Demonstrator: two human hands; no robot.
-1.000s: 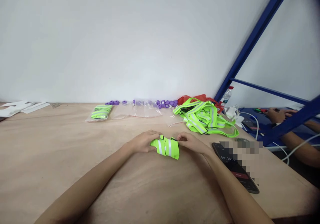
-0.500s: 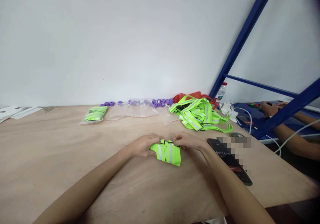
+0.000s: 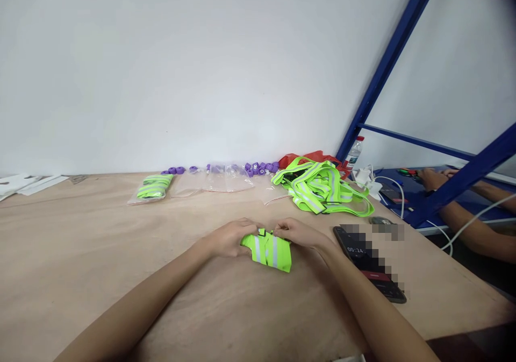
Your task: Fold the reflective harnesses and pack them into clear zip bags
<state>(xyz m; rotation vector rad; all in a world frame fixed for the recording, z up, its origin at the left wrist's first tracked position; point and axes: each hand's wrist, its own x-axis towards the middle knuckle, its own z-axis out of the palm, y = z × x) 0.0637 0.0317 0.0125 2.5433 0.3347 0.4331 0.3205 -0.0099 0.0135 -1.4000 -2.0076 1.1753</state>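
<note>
At the middle of the frame, on the table (image 3: 80, 254), the left hand (image 3: 231, 237) curls closed over the left end of a folded vest (image 3: 269, 250). The right hand (image 3: 296, 233) pinches its upper right edge. The vest lies flat, long axis running left to right, neon green with silver stripes.

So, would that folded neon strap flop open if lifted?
Probably floppy: the folded strap bundle is thin fabric, like the tangled pile behind. Likely light, and apt to unfold, since left hand and right hand both pinch it.
</note>
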